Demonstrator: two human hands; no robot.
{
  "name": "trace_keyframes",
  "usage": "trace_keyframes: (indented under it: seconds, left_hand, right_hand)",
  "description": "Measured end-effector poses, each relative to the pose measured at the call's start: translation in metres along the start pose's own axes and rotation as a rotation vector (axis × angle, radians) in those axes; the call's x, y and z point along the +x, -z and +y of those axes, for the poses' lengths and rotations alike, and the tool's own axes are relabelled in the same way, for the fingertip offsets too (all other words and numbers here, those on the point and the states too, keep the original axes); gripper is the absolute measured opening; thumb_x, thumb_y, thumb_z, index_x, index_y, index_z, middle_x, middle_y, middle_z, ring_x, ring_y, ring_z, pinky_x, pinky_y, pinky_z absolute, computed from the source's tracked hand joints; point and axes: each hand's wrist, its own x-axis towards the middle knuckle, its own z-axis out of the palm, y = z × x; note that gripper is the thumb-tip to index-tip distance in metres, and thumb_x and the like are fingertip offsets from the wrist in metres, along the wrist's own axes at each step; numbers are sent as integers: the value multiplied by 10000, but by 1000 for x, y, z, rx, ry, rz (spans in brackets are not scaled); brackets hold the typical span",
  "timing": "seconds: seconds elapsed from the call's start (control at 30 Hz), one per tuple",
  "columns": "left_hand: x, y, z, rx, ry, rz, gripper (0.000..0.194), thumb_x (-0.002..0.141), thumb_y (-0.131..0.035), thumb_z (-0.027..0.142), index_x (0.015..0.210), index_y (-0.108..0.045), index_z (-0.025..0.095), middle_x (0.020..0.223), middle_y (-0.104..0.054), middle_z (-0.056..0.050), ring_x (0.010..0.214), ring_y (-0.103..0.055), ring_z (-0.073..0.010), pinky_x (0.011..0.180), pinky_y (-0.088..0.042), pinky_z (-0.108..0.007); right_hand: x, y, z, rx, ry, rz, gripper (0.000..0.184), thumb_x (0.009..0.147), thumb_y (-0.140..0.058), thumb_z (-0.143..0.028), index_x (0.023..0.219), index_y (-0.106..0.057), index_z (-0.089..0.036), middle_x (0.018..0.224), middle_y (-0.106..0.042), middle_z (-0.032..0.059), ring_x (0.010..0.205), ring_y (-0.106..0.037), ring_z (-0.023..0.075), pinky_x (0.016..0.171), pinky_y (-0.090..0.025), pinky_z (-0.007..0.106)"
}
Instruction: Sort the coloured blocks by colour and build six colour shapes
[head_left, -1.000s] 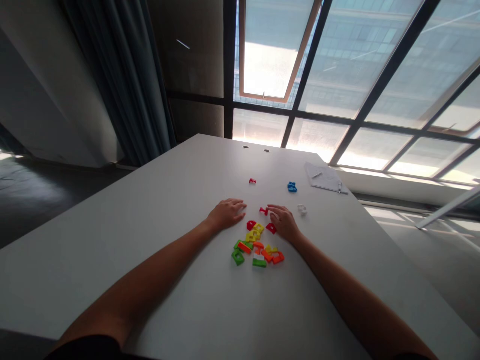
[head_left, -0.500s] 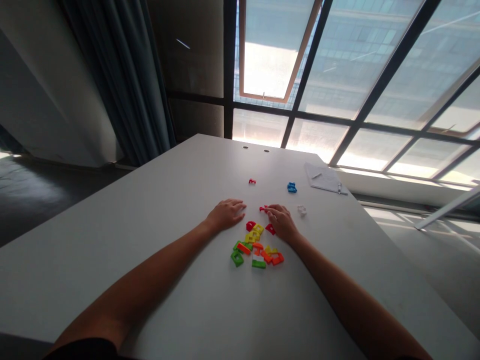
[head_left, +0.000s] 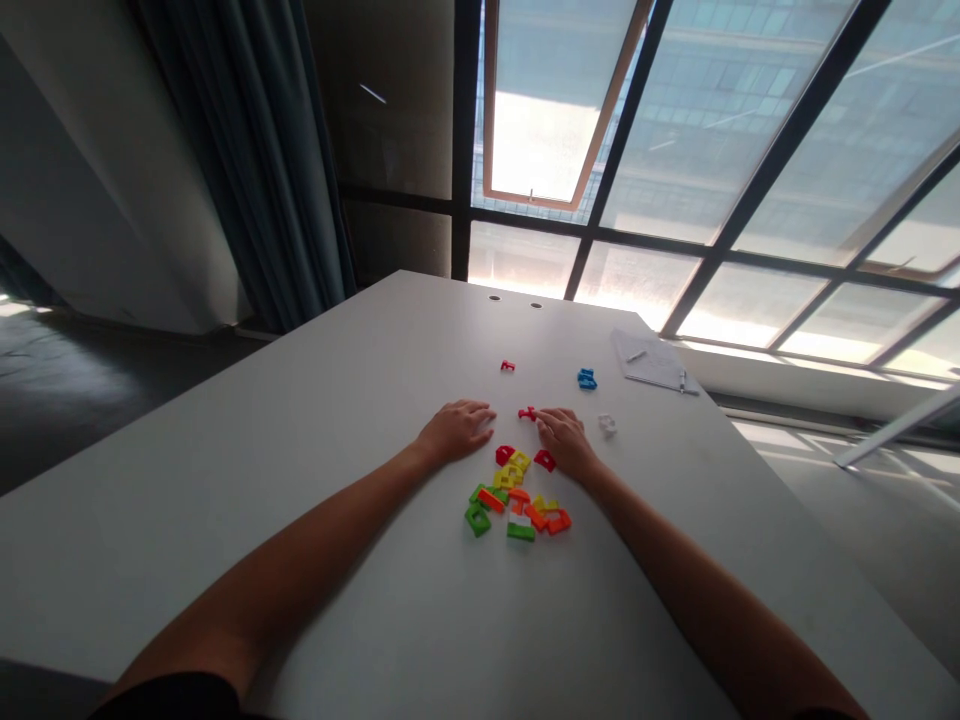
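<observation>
My left hand (head_left: 457, 430) lies flat on the white table (head_left: 375, 390), its fingers stretched out and holding nothing. My right hand (head_left: 566, 440) has its fingertips closed at the end of a small red toy block (head_left: 526, 412), which rests on the table. Just below that hand lies another red block (head_left: 544, 460). Between my forearms sits a loose group: a red block (head_left: 504, 455), yellow blocks (head_left: 508, 478), orange blocks (head_left: 559, 521), green blocks (head_left: 477, 519) and a white block (head_left: 519, 519) beside a green one.
Farther back are a lone red block (head_left: 508, 366) and stacked or touching blue blocks (head_left: 586, 379). A white block (head_left: 607, 425) lies right of my right hand. Paper sheets (head_left: 652, 360) with a pen (head_left: 683, 382) lie by the right table edge. Windows stand behind.
My right fingertips have shifted the small red block slightly away from me and turned it a little. My left hand has stayed in place. The view has tilted slightly.
</observation>
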Motion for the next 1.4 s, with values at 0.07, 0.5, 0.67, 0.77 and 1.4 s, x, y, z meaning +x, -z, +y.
trace_keyframes:
  seconds: [0.07, 0.5, 0.67, 0.77, 1.4]
  left_hand:
    - [0, 1, 1, 1, 6, 0, 407, 1086, -630, 405, 1442, -794, 296, 1568, -738, -87, 1451, -686, -296, 1246, -562, -469]
    - [0, 1, 2, -18, 15, 5, 388, 1085, -657, 411, 1423, -807, 293, 1554, -751, -81, 1438, -695, -309, 1229, -572, -493]
    - [-1, 2, 3, -21, 4, 4, 395, 1080, -659, 408, 1427, -800, 282, 1561, -744, -85, 1437, -692, -313, 1220, -576, -505]
    - [-1, 1, 3, -21, 5, 11, 395, 1078, -657, 408, 1423, -801, 280, 1554, -748, -90, 1426, -696, -313, 1218, -574, -502]
    - [1, 1, 5, -13, 19, -4, 390, 1080, -637, 403, 1419, -799, 298, 1553, -745, -92, 1445, -680, -303, 1230, -559, -486]
  right_hand:
    - [12, 5, -3, -35, -4, -49, 481, 1188, -437, -311, 1555, -744, -260, 1551, -742, 124, 1492, -578, 323, 1223, -460, 498]
    - [117, -2, -16, -140, -174, -153, 525, 1181, -414, -346, 1633, -681, -335, 1646, -678, 97, 1507, -575, 355, 1218, -464, 525]
    - [135, -9, -14, -140, -196, -136, 527, 1173, -422, -345, 1639, -669, -345, 1658, -663, 92, 1516, -570, 356, 1230, -464, 530]
    - [141, -12, -14, -143, -201, -135, 526, 1168, -428, -345, 1635, -671, -338, 1651, -666, 98, 1513, -570, 362, 1226, -469, 531]
    - [37, 0, 15, 369, -57, 40, 343, 978, -576, -204, 1184, -852, -209, 1154, -869, 88, 1075, -794, 263, 1037, -615, 389]
